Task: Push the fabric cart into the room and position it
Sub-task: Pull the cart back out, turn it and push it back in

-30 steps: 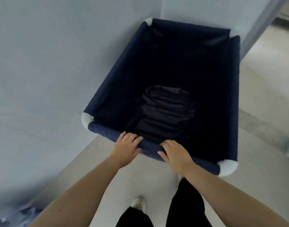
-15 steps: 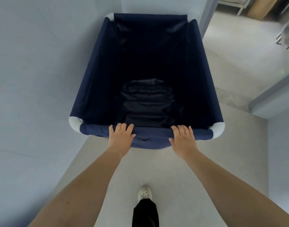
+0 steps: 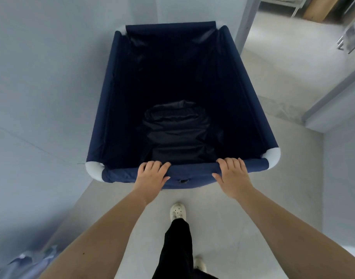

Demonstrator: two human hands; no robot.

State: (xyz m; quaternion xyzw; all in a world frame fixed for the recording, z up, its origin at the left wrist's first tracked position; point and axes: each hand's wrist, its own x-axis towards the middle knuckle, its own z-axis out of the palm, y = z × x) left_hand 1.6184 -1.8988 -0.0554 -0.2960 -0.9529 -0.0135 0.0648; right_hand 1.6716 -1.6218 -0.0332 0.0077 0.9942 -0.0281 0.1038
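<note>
A deep navy fabric cart with white corner joints fills the middle of the head view, its long axis pointing away from me. A dark folded bundle of cloth lies at its bottom. My left hand grips the near rim left of centre, fingers curled over the bar. My right hand holds the same rim further right, near the white corner. The cart's wheels are hidden under the fabric.
A pale wall runs close along the cart's left side. A grey door frame stands at the cart's far right corner, with an open doorway and concrete floor beyond. Another wall edge juts in at right. My white shoe steps forward.
The cart has swung from a rightward slant to straight ahead alongside the left wall. The doorway at right has come into view, and my hands have spread wider on the rim.
</note>
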